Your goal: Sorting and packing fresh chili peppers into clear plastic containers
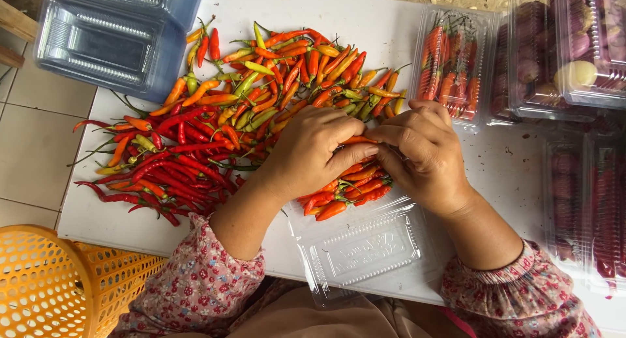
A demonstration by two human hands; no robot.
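Both hands — left hand [306, 152], right hand [420, 155] — pinching one orange chilli [357, 141] over a part-filled clear tray [365, 246] at centre, loose chilli pile [215, 109] at upper left awaiting packing, one filled pack [451, 64] lying at upper right

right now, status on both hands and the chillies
Left hand and right hand together, pinching one orange chilli. Under them, a clear tray holding packed chillies. Loose chilli pile at the left. Nothing in the way.

A bunch of red and orange chillies [345, 188] lay side by side in an open clear plastic clamshell tray [365, 246], stems pointing up-right.
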